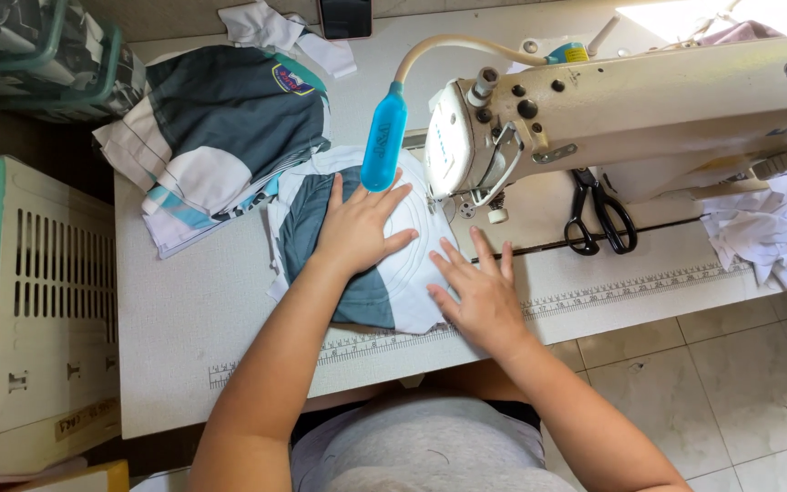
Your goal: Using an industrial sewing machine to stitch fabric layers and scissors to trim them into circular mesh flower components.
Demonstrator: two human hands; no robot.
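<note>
White table (184, 319): left hand (355, 228), right hand (475, 292) flat, fingers spread, gripping nothing, on fabric piece (384, 292); scissors (598, 214), garment pile (220, 137) nearby.

The fabric piece (357, 282) is a teal-and-white panel lying flat, spread out right under both palms. White section with curved stitch lines sits between the two hands, the teal part runs under the left hand and back toward the wrist.
</note>
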